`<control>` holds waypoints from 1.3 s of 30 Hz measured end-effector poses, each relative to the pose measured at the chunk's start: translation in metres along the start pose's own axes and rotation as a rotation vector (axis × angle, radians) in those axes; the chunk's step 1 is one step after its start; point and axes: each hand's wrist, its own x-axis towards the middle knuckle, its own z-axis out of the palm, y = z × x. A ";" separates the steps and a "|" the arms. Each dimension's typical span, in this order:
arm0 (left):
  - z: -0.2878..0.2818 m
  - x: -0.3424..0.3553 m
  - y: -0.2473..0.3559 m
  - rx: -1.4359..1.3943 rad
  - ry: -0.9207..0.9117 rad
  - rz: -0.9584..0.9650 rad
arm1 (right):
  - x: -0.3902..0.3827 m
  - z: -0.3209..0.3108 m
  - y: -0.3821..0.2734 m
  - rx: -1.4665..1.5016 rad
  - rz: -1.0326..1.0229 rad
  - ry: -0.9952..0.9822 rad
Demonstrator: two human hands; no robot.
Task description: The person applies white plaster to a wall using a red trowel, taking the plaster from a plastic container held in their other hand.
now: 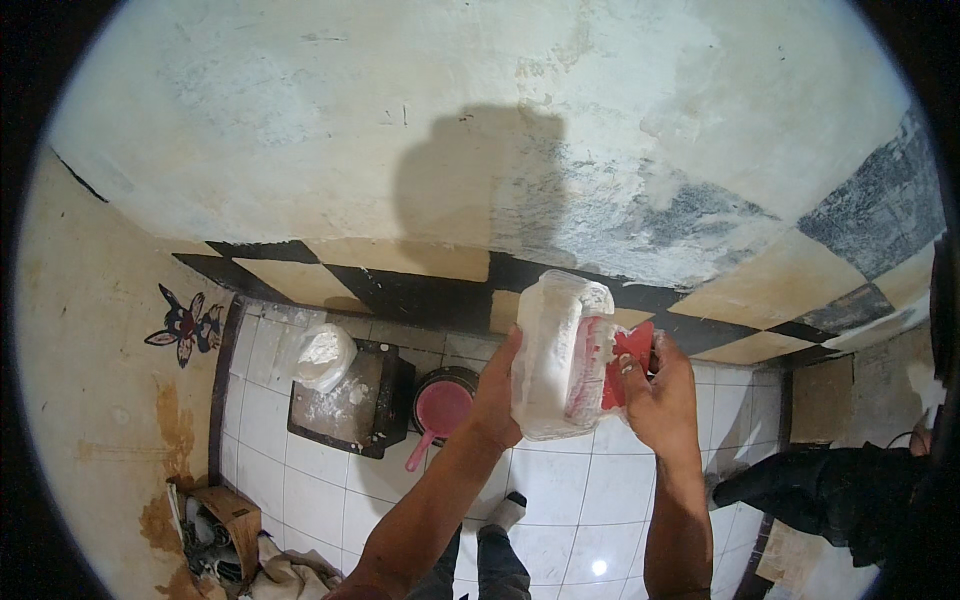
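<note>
My left hand (494,392) is closed on the left side of a clear plastic container (545,365), smeared inside with white paste. My right hand (662,392) grips a red putty scraper (632,345) at the container's right side. White paste coats part of the scraper, and its edge reaches into or against the container; the exact contact is hard to make out. Both hands are raised in front of a wall (640,100) with rough whitish patches laid over a black-and-cream diamond pattern.
On the white tiled floor (550,490), a dark box-like stand (340,415) carries a bag of white powder (325,357). Beside it, a pink dipper (443,410) rests in a black bucket (462,374). A cardboard box (235,520) is lower left; dark cloth (830,495) hangs at right.
</note>
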 end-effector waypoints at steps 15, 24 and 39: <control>0.005 0.002 -0.011 0.133 0.123 0.044 | -0.003 0.014 0.004 0.261 -0.032 -0.116; 0.015 -0.001 -0.015 0.117 0.159 0.039 | -0.001 0.008 -0.005 0.577 0.050 -0.111; 0.005 0.012 -0.015 -0.061 -0.032 0.178 | 0.002 -0.022 0.047 1.178 0.295 -0.004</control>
